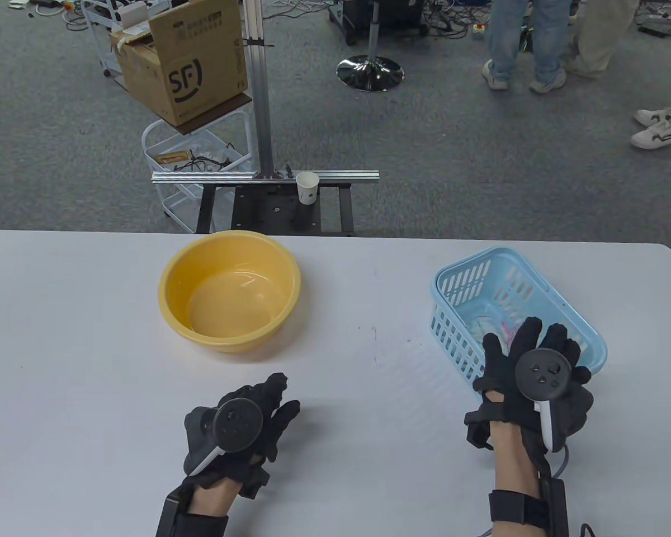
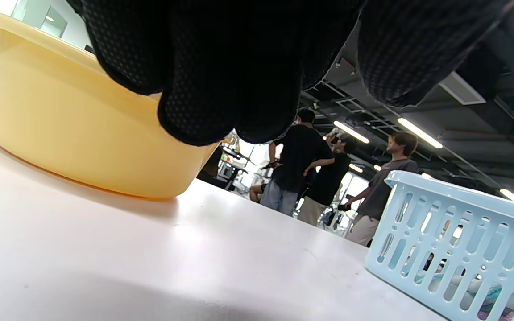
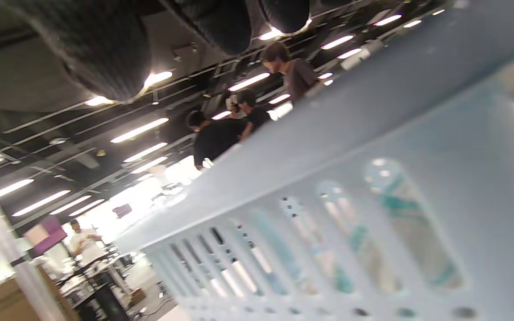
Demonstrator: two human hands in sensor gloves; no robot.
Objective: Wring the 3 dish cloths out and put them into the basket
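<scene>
A light blue slotted basket (image 1: 579, 327) stands on the right of the white table, with pale patterned dish cloths (image 1: 495, 326) lying inside. My right hand (image 1: 537, 349) hovers over the basket's near edge with its fingers spread and holds nothing. The right wrist view looks along the basket wall (image 3: 373, 187), and cloth shows through its slots. My left hand (image 1: 277, 405) rests low on the table in front of the yellow basin (image 1: 229, 291), fingers relaxed and empty. The basin holds water and no cloth that I can see.
In the left wrist view the basin (image 2: 78, 129) is at the left and the basket (image 2: 458, 240) at the right, with bare table between. Behind the table stand a metal frame with a paper cup (image 1: 307, 187), a cardboard box (image 1: 184, 61), and several people.
</scene>
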